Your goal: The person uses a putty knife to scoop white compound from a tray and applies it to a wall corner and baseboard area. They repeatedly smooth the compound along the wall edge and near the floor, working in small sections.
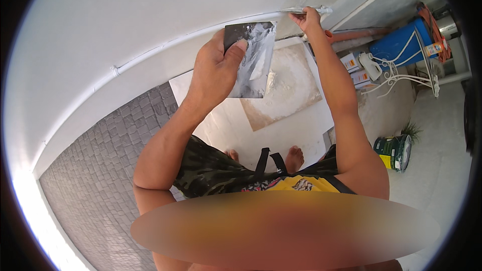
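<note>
Our left hand (218, 65) grips a smeared board (257, 62) by the wall (150, 15), perhaps serving the tool (294, 10) our right hand (309, 19) clasps.

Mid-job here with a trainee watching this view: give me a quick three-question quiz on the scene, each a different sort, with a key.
1. Which hand grips the dark plate?
2. True or false: the plate's upper face is free of white smears.
3. The bucket on the ground at the right is mainly: a) red and white, b) green with yellow, c) plain blue.

Key:
1. The left hand; the right hand is up near the wall.
2. False; white material is smeared over it.
3. b.
</note>
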Available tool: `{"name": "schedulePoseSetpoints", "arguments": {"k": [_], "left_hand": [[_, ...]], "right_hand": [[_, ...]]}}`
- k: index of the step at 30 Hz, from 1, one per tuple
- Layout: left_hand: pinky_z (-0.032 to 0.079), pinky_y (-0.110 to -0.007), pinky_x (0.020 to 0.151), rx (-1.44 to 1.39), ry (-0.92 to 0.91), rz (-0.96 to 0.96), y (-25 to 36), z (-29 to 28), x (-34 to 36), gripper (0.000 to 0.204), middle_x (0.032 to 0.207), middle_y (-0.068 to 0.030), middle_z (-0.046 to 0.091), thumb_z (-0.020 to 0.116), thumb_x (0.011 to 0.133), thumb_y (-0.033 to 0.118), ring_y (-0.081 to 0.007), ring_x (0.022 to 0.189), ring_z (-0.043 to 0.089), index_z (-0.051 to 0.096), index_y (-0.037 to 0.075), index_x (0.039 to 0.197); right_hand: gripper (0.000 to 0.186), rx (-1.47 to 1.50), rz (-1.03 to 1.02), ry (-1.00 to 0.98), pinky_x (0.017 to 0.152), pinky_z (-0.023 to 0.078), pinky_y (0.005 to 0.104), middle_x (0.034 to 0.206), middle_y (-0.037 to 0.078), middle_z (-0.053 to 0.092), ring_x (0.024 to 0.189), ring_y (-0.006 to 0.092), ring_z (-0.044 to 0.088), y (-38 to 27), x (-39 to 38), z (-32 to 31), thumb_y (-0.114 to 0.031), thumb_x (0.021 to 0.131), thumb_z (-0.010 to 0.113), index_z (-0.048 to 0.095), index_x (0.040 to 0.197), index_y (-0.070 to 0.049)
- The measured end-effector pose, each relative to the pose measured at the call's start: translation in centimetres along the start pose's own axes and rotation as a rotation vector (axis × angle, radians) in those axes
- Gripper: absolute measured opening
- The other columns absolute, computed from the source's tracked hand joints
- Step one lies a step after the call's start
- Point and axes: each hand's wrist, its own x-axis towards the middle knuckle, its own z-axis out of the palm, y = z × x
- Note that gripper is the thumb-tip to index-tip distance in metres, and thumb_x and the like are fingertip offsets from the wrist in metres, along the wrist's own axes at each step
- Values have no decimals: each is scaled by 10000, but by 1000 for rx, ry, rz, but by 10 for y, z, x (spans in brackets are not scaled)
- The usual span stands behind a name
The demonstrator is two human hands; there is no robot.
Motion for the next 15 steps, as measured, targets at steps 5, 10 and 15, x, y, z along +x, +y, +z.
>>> {"name": "schedulePoseSetpoints", "arguments": {"k": [5, 10, 15], "left_hand": [[467, -282, 910, 4, -24, -59, 3, -2, 0, 358, 1103, -62, 692, 560, 1038, 196, -131, 982, 588, 604, -53, 1291], [468, -269, 859, 26, -62, -110, 2, -3, 1, 328, 1031, -38, 683, 564, 1038, 204, -111, 927, 574, 621, -48, 1241], [466, -266, 816, -16, -33, -36, -1, 5, 6, 320, 980, -28, 672, 567, 1029, 210, -106, 886, 562, 630, -45, 1213]], "right_hand": [[365, 56, 14, 83, 914, 596, 686, 1259, 316, 518, 1082, 511, 611, -32, 11, 29, 37, 941, 462, 397, 1298, 82], [363, 43, -141, 38, 904, 612, 679, 1255, 335, 509, 1088, 516, 613, -113, -6, 71, 24, 960, 462, 387, 1306, 102], [362, -11, -183, -54, 875, 599, 620, 1119, 275, 622, 1005, 435, 644, -180, -20, 95, -259, 1056, 434, 533, 1099, 87]]}}
